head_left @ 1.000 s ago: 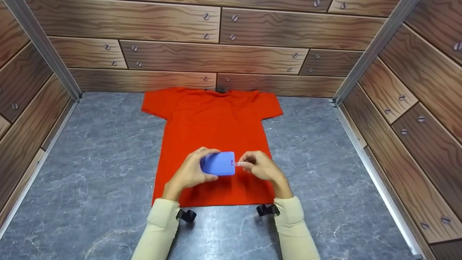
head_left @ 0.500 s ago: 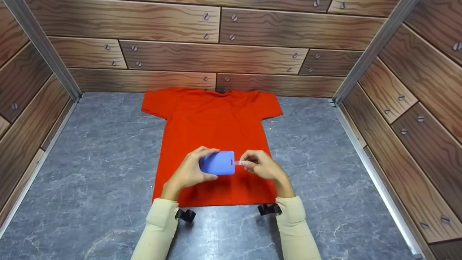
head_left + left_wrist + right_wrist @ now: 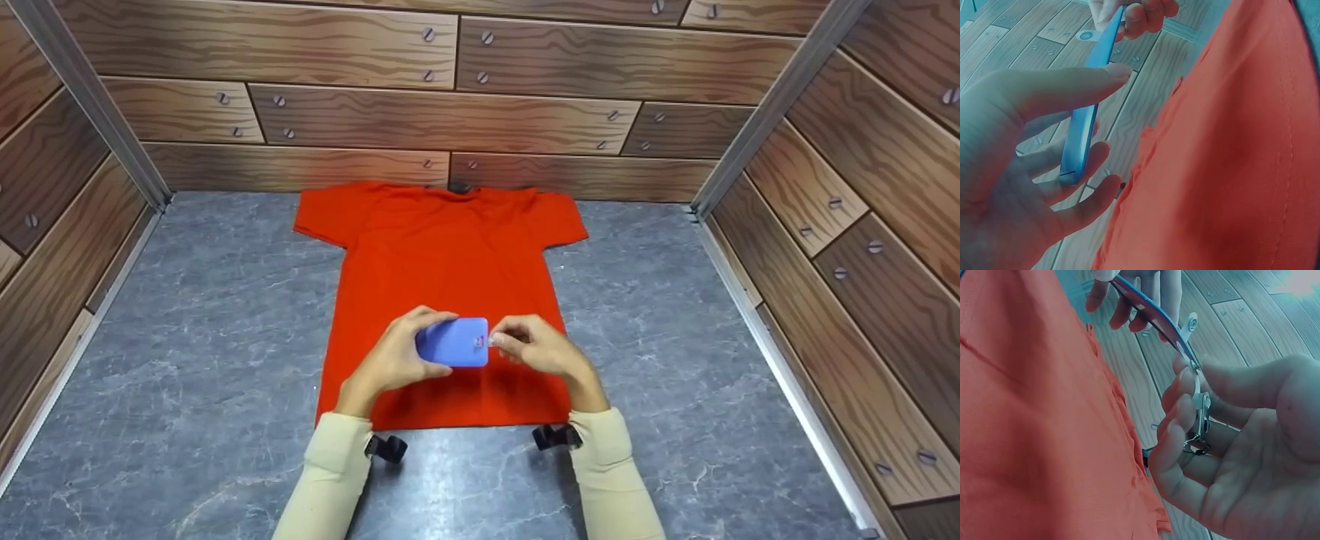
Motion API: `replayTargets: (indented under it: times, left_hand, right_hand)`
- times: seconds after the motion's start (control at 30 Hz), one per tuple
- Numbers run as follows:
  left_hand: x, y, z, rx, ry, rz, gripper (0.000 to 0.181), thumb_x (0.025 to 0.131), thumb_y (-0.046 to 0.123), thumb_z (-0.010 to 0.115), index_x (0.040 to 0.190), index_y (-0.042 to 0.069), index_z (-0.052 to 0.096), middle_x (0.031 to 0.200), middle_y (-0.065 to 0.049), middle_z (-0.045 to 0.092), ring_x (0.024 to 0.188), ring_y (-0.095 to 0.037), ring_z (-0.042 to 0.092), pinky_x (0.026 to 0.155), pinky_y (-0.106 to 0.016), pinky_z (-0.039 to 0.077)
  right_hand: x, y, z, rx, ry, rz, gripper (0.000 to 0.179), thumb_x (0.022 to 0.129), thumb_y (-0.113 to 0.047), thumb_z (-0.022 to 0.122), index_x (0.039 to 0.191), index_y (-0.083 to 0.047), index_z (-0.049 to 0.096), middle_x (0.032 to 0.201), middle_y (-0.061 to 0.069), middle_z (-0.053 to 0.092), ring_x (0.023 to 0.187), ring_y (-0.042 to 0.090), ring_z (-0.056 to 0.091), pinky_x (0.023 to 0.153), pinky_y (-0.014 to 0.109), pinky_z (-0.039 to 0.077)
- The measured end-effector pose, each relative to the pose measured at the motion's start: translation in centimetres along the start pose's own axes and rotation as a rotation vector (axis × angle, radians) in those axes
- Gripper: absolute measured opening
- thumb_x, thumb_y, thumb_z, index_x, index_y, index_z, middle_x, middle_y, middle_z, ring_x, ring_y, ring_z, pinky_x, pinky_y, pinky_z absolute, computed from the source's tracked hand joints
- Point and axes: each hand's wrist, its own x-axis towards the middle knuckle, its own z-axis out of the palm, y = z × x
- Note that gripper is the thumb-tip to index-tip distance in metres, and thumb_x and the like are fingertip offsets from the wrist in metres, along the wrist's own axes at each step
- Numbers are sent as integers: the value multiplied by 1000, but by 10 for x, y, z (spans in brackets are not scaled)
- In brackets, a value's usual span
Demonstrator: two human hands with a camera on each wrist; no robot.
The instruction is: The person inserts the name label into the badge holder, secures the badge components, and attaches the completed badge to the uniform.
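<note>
A blue badge holder point(image 3: 452, 343) is held level above the orange-red T-shirt point(image 3: 442, 277). My left hand point(image 3: 395, 354) grips its left end, thumb on the near edge and fingers on the far one. My right hand point(image 3: 537, 346) pinches a clear badge strap at the holder's slotted right end. In the right wrist view a metal badge clip point(image 3: 1202, 419) hangs from the strap inside the curled fingers. The strap's free tab point(image 3: 1190, 323), with a round snap, pokes out on the other side of the holder. That tab also shows beyond the holder point(image 3: 1081, 135) in the left wrist view.
The T-shirt lies flat on a grey marbled surface point(image 3: 225, 322), collar toward the back wall point(image 3: 525, 127). Wood-patterned panels point(image 3: 840, 262) with metal edge strips enclose the back and both sides. Black wrist cameras point(image 3: 390, 448) sit at both cuffs.
The right hand has moved left, close against the holder's end. The strap, earlier stretched between hand and slot, now has its tab showing over the slot. The left hand stays nearly still.
</note>
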Motion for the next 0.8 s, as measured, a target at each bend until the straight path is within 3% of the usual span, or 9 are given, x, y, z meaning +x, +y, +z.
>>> replayTargets:
  times: [0.1, 0.27, 0.37, 0.57, 0.8]
  left_hand:
    - [-1, 1, 1, 9, 2, 2, 70, 73, 7, 92, 137, 18, 66, 126, -6, 63, 121, -32, 58, 102, -55, 56]
    - [-1, 1, 3, 50, 0, 20, 69, 76, 10, 91, 139, 15, 65, 127, -9, 62, 121, -34, 59, 100, -56, 56]
    - [0, 1, 5, 78, 4, 36, 69, 76, 10, 91, 139, 13, 64, 127, -10, 63, 119, -34, 60, 100, -55, 57]
    - [0, 1, 6, 128, 0, 46, 69, 75, 10, 92, 138, 13, 65, 126, -10, 63, 117, -32, 60, 100, -52, 57]
    - [0, -3, 5, 135, -5, 48, 69, 74, 11, 93, 137, 13, 66, 124, -10, 64, 116, -32, 61, 99, -52, 57]
  right_hand:
    - [3, -2, 4, -28, 56, 25, 30, 106, -19, 58, 100, 9, 68, 74, 5, 54, 67, 12, 48, 62, 22, 40]
    - [9, -4, 18, -148, 183, 115, 34, 104, -36, 61, 94, -6, 73, 80, 4, 61, 73, 12, 49, 67, 24, 39]
    - [11, -5, 24, -213, 217, 165, 34, 101, -41, 65, 94, -8, 71, 81, 2, 60, 75, 14, 51, 68, 25, 40]
    - [11, -6, 29, -255, 240, 192, 36, 93, -39, 76, 96, -4, 69, 83, 3, 60, 75, 16, 53, 66, 26, 42]
    - [10, -4, 25, -251, 208, 156, 23, 94, -28, 76, 96, -5, 70, 83, 3, 62, 76, 15, 53, 69, 26, 44]
